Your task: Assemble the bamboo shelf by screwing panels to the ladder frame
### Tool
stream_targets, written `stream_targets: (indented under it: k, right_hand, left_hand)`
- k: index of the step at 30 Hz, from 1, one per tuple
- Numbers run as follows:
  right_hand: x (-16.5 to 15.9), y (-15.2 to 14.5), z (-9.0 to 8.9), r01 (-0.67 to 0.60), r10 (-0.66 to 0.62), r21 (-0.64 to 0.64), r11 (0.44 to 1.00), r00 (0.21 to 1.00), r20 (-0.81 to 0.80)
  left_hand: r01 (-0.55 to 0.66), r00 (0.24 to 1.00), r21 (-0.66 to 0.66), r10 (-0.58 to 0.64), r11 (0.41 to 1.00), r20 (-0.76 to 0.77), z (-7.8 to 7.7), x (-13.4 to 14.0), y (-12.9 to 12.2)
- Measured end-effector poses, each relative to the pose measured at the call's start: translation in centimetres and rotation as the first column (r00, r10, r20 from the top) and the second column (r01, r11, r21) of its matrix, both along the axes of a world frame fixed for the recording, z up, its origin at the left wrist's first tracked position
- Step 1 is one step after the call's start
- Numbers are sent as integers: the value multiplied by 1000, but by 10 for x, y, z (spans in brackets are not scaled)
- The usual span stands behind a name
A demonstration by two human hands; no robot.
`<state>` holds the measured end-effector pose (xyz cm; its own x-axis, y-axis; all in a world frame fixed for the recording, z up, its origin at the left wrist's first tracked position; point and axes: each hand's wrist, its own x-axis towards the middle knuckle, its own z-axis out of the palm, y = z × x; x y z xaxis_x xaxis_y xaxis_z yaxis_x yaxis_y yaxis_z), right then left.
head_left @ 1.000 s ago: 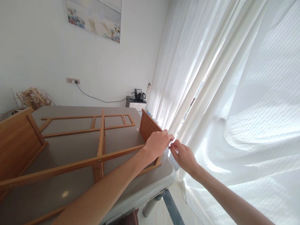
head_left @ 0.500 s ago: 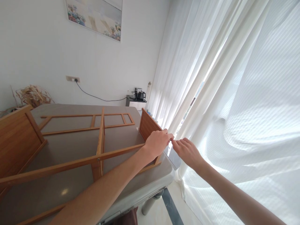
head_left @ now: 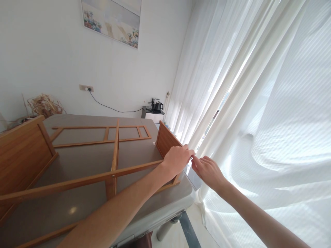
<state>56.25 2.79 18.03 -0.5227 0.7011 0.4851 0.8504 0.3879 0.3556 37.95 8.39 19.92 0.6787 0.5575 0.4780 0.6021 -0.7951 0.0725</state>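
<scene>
A brown wooden frame (head_left: 139, 167) lies on the table, with a solid end panel (head_left: 165, 137) at its right and another wood panel (head_left: 23, 151) at its left. My left hand (head_left: 177, 160) is closed at the right panel's outer corner, its fingers curled and partly covering that corner. Fingertip to fingertip with it, my right hand (head_left: 208, 172) is closed in a pinch just off the table's edge. A small, thin dark thing shows between the fingertips, too small to name. My left forearm crosses over the frame's near rail.
A flat ladder-like wooden frame (head_left: 85, 144) lies farther back on the grey table (head_left: 137, 148). White curtains (head_left: 258, 120) hang close to my right arm. Beyond the table, a black kettle (head_left: 158, 106) stands on a small cabinet, and a cord (head_left: 111, 109) runs to the wall socket.
The whole view has shifted slightly, so everything sits a little farther right. Both hands stay together at the panel's corner, with only a slight change in the fingers.
</scene>
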Motion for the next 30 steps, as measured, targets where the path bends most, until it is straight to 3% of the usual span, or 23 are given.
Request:
stream_targets:
  k: [2, 5, 8, 10, 12, 14, 15, 17, 19, 21, 24, 30]
  right_hand:
    - [-4, -2, -3, 14, -73, -192, 981, 950, -305]
    - [-12, -4, -9, -129, -258, -446, 886, 663, -703]
    - [-20, -4, -16, -294, -394, -513, 807, 379, -837]
    - [-23, -4, -18, -335, -424, -507, 794, 292, -857]
    - [-26, -5, -19, -327, -429, -500, 802, 267, -863]
    - [-25, -7, -20, -279, -418, -497, 821, 299, -858]
    - [-25, -8, -20, -232, -393, -488, 841, 358, -847]
    - [-21, -10, -23, -101, -280, -403, 910, 566, -775]
    - [-16, -12, -26, -2, -144, -235, 972, 786, -601]
    - [-11, -12, -28, 28, -67, -95, 995, 897, -438]
    - [-6, -11, -26, 49, -48, -5, 999, 942, -332]
    - [-2, -3, -19, 91, -81, 30, 995, 967, -240]
  left_hand:
    - [-1, 1000, -4, 1, 1000, -2, 0, 0, 0]
    - [5, 1000, -27, -5, 1000, -5, 1, 0, 0]
    - [5, 1000, -40, -5, 999, -2, 1, 0, 0]
    - [4, 1000, -41, -4, 999, 0, 1, 0, 1]
    - [6, 1000, -38, -6, 999, 4, 1, 0, 1]
    - [7, 1000, -36, -7, 999, 4, 1, 0, 1]
    - [7, 1000, -37, -7, 999, 2, 1, 0, 1]
    - [10, 1000, -38, -11, 999, -10, -1, 0, 1]
    - [12, 1000, -32, -13, 999, -18, -2, 0, 1]
    - [14, 1000, -23, -14, 1000, -21, -3, -1, 1]
    - [15, 1000, -13, -15, 1000, -23, -2, -1, 0]
    - [20, 1000, -17, -20, 1000, -19, 0, -2, -1]
